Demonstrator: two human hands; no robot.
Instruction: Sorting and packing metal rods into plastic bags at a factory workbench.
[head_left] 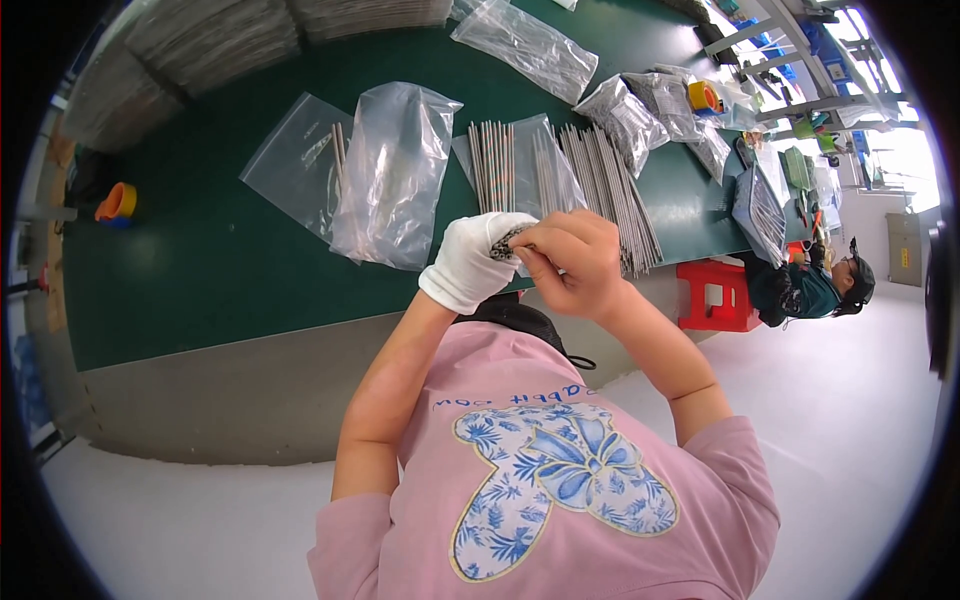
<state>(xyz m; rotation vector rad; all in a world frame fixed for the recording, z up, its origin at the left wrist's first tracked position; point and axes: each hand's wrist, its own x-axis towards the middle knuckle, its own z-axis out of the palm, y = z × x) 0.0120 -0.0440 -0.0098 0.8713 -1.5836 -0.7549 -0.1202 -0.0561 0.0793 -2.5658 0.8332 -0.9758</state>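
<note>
My left hand (464,262), in a white glove, is closed round a bundle of thin metal rods (507,243), whose ends point up toward me. Bare and pinched, my right hand (575,258) touches the top of that bundle; what lies between its thumb and finger is too small to make out. Just beyond the glove is a row of grey rods with reddish marks (491,160). To its right, more grey rods (605,190) lie side by side on the table, with a clear plastic sheet or bag (548,165) between the two groups.
Clear plastic bags (395,175) lie left of the rods on the green table (250,290). Filled bags (625,120) and tape rolls (117,204) are on it too. Wrapped stacks (210,50) stand far left. At right, a person (825,285) sits near a red stool (715,297).
</note>
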